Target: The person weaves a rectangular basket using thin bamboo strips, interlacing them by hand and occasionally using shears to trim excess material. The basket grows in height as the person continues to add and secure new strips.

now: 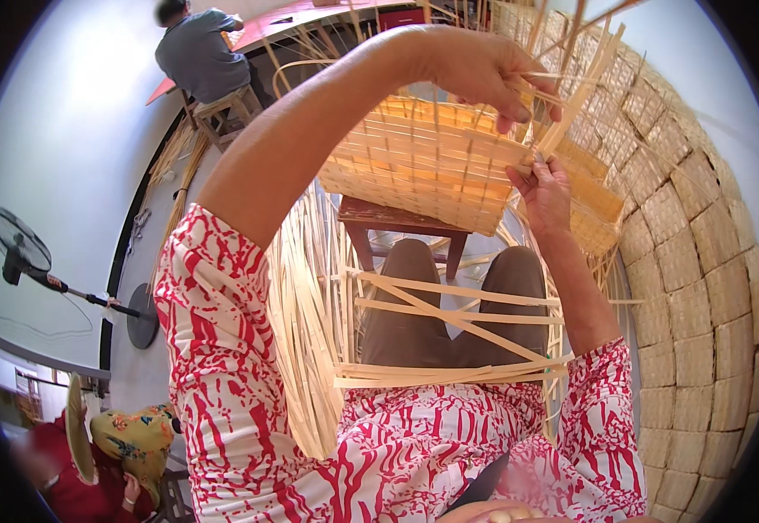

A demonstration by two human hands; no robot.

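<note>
The woven basket point(423, 164) sits tilted on the wooden stool point(369, 214), presumably to free both hands; your right hand point(547, 192) has its fingers clamped on the basket's corner, likely steadying it; your left hand point(488, 80) curls near upright strips point(585, 87), closure impossible to tell.

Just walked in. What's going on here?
A seated person is working with both hands on a woven basket, tilted over a stool. The right hand pinches its corner, where loose strips stick up, so it looks unfinished. The left hand arches over from above, fingers among the strips; whether it grips one is unclear. More strips lie across the lap. Another person sits at the back.
</note>
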